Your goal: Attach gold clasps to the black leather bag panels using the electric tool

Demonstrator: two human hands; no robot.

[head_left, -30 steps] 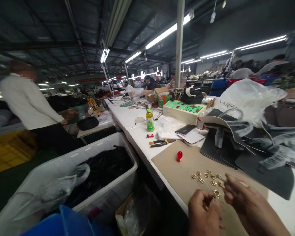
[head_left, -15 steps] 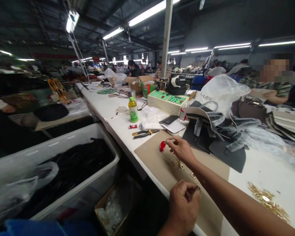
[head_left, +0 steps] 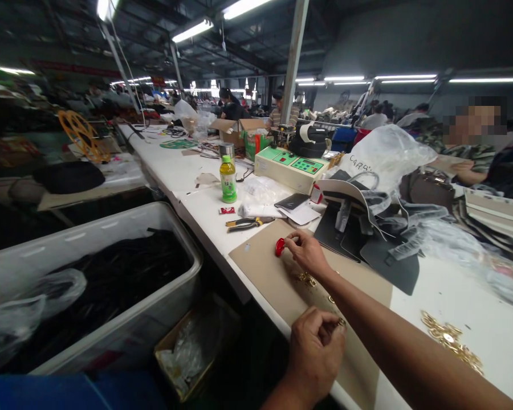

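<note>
My left hand (head_left: 316,347), low in the view, is closed in a pinch around a small gold metal ring (head_left: 341,322) that shows at the fingertips. Farther forward, my right hand (head_left: 305,250) has thumb and fingers pinched together at the edge of a small red cap-like piece (head_left: 279,246). Whether the fingers touch the red piece, or hold something thin over it, I cannot make out. Beneath the right wrist several gold metal buckles (head_left: 306,279) lie on a beige board (head_left: 256,265). More gold hardware (head_left: 451,339) is piled on the white table to the right.
Pliers (head_left: 250,224), a green-capped bottle (head_left: 228,179) and a control box (head_left: 290,166) stand or lie beyond the board. Black bag parts (head_left: 393,265) and plastic wrapping are at right. A large grey bin (head_left: 192,250) of black strips is at left. Another person sits across the table.
The right hand's fingertips have come down closer to the red piece. My left hand keeps its pinch on the ring. The whole view has shifted slightly.
</note>
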